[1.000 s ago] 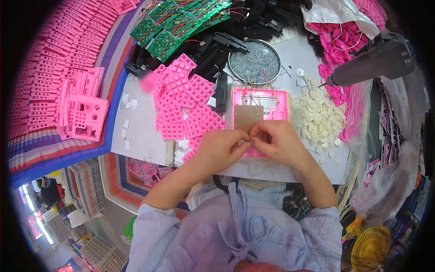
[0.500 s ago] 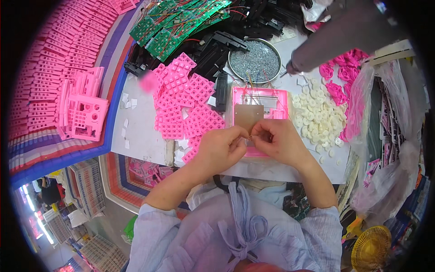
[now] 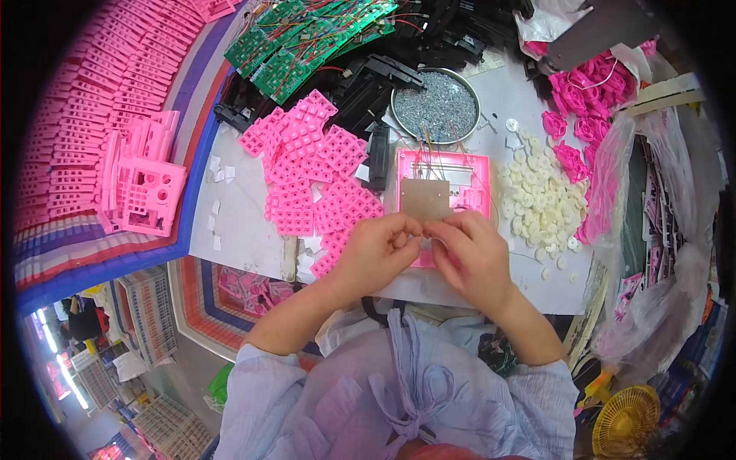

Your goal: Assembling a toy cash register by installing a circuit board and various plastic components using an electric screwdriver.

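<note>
A pink plastic housing (image 3: 481,172) lies in front of me, with a flat brown board (image 3: 425,199) over its middle and thin wires (image 3: 431,157) at its far edge. Above the near part of the housing, my left hand (image 3: 381,247) is closed in a pinch. My right hand (image 3: 471,249) pinches close beside it, the fingertips of both nearly meeting. Something small and thin seems to be between the fingers, too hidden to name. Left of the housing is a pile of pink keypad pieces (image 3: 295,172); on its right are many cream discs (image 3: 540,195).
A round metal bowl (image 3: 477,96) of small screws stands behind the housing. Green circuit boards (image 3: 307,50) and black plastic parts (image 3: 376,73) crowd the back. Pink rose-shaped pieces (image 3: 586,96) lie right, below a dark tool (image 3: 602,34). Stacked pink casings (image 3: 146,195) fill the left.
The dark hanging tool has swung up and away to the right. My right hand has turned slightly, its fingers a little more extended. Both hands stay at the housing's near edge.
</note>
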Action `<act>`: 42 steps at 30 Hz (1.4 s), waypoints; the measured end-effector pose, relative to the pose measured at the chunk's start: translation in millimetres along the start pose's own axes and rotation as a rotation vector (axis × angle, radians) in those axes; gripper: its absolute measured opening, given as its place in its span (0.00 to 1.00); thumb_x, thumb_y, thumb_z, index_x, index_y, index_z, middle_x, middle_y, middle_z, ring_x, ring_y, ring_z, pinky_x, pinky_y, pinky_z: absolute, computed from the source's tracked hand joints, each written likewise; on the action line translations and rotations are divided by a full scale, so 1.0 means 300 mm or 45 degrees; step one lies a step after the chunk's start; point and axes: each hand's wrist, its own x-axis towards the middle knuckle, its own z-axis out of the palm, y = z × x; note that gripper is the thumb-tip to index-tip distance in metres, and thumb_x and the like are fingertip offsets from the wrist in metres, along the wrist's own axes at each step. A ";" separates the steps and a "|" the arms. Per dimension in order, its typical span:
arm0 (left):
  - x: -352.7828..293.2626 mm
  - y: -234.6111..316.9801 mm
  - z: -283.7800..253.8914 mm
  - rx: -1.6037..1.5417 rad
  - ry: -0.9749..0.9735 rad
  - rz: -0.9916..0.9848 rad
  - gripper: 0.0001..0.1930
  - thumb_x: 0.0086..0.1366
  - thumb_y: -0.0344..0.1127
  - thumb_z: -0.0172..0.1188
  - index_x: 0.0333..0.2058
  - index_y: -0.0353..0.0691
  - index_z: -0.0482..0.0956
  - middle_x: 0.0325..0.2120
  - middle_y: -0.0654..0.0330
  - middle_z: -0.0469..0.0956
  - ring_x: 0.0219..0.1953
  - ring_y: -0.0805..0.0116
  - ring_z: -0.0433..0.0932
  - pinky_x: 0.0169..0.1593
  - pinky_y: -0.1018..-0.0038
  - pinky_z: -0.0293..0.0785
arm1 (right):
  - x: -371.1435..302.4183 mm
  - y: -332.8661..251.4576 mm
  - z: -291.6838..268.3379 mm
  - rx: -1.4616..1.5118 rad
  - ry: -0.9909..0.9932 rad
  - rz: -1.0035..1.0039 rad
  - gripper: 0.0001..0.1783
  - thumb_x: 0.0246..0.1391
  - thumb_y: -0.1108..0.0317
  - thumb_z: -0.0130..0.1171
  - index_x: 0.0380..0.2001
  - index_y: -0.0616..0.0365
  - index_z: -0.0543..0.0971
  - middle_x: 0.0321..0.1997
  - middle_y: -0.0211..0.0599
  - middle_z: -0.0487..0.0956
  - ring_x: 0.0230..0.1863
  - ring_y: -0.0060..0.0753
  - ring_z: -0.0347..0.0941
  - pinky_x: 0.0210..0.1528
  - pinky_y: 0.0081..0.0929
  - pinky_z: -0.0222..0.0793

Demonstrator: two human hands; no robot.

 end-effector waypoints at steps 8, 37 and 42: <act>-0.010 0.013 0.021 -0.093 0.003 0.041 0.06 0.67 0.28 0.59 0.39 0.33 0.81 0.19 0.73 0.71 0.21 0.88 0.64 0.24 0.83 0.58 | -0.053 -0.031 0.038 0.522 0.052 0.484 0.13 0.50 0.80 0.62 0.41 0.64 0.81 0.40 0.43 0.81 0.34 0.35 0.81 0.33 0.24 0.79; 0.078 0.042 -0.092 0.252 -0.258 0.223 0.10 0.61 0.22 0.62 0.42 0.33 0.76 0.29 0.58 0.81 0.31 0.71 0.82 0.34 0.74 0.77 | -0.065 0.020 0.080 -0.033 -0.030 -0.170 0.12 0.45 0.73 0.67 0.34 0.57 0.78 0.43 0.35 0.77 0.40 0.42 0.76 0.33 0.32 0.75; 0.080 -0.004 -0.074 0.583 -0.067 0.673 0.10 0.59 0.23 0.63 0.39 0.36 0.76 0.27 0.56 0.79 0.27 0.62 0.80 0.31 0.69 0.75 | -0.048 0.030 0.065 -0.282 -0.189 -0.214 0.11 0.44 0.70 0.67 0.33 0.53 0.77 0.39 0.32 0.74 0.36 0.38 0.71 0.30 0.31 0.71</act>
